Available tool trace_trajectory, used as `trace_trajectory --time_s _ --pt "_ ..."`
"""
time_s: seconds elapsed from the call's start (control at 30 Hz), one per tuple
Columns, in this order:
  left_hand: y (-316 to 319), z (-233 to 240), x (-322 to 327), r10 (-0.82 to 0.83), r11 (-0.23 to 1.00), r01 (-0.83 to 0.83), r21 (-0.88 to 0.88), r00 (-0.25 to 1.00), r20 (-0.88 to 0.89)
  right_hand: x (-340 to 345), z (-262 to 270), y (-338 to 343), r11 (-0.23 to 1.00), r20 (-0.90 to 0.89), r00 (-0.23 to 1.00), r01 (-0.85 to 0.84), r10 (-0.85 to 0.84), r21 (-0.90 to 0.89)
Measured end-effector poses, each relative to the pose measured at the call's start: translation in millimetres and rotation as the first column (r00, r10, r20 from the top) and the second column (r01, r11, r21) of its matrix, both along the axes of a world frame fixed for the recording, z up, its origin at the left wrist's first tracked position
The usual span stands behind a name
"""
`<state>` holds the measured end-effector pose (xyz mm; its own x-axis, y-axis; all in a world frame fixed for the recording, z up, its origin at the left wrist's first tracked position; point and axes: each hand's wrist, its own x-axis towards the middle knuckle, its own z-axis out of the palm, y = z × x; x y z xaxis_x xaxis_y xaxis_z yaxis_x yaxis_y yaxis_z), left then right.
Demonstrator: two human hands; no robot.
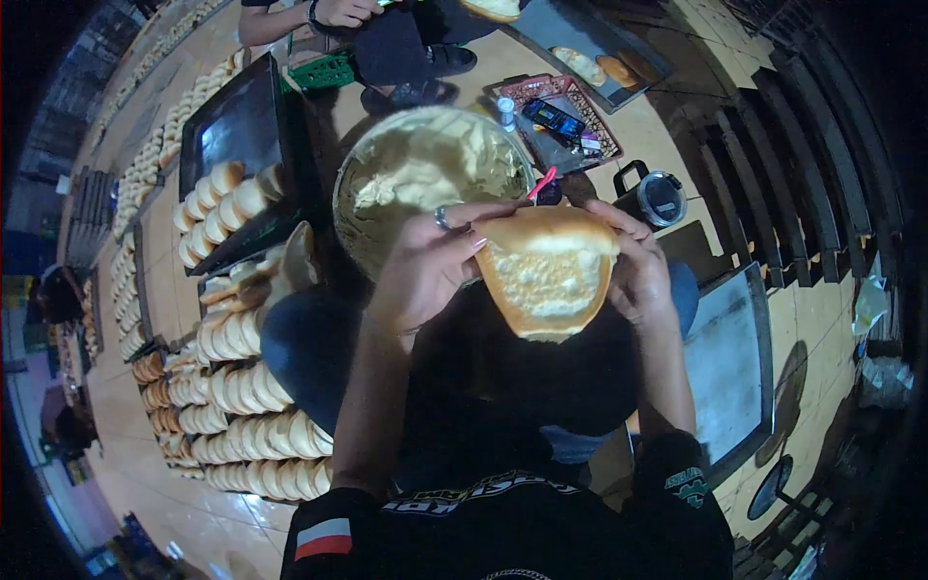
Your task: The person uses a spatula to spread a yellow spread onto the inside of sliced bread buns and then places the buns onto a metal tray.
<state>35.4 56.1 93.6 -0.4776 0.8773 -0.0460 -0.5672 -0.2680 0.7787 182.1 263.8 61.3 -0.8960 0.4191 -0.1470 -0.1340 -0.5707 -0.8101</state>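
Both hands grip one bread roll [551,272] above my lap, its pale, bubbly underside turned up towards me. My left hand [428,268], with a ring on one finger, pinches the roll's left edge. On the opposite edge, the fingers of my right hand [638,261] curl around the crust. Just beyond them stands a large round tub [344,210] holding a pale, creamy mass [435,167]. A pink handle [542,183] shows at the tub's right side; what it belongs to is hidden behind the bread and my hand.
Bread rolls [254,435] lie in rows at my left, near a black tray [232,123] with more rolls. A basket [612,141] holding a phone [554,119], a lidded mug [661,199] and a metal tray [732,370] are rightward. Opposite sits another person [391,43] holding bread.
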Motion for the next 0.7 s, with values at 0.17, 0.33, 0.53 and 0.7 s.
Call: trace_trajectory --time_s 0.17,0.33,0.53,0.7 --pt "-3 -12 -10 -0.058 0.998 0.058 0.030 0.998 0.004 -9 15 -16 0.989 0.043 0.998 -0.044 0.050 -0.142" --pt "-5 -10 -10 -0.087 0.981 0.042 -0.191 0.968 -0.234 -15 31 -13 0.793 0.167 0.970 -0.240 0.176 0.560" --pt "-26 8 -31 -0.267 0.879 0.024 -0.476 0.851 -0.452 -68 62 -28 0.578 0.013 0.994 -0.076 0.113 0.812" --pt "-84 45 -47 0.612 0.745 -0.656 -0.123 0.745 -0.267 -119 3 -5 -0.213 0.318 0.948 -0.306 0.026 0.928"
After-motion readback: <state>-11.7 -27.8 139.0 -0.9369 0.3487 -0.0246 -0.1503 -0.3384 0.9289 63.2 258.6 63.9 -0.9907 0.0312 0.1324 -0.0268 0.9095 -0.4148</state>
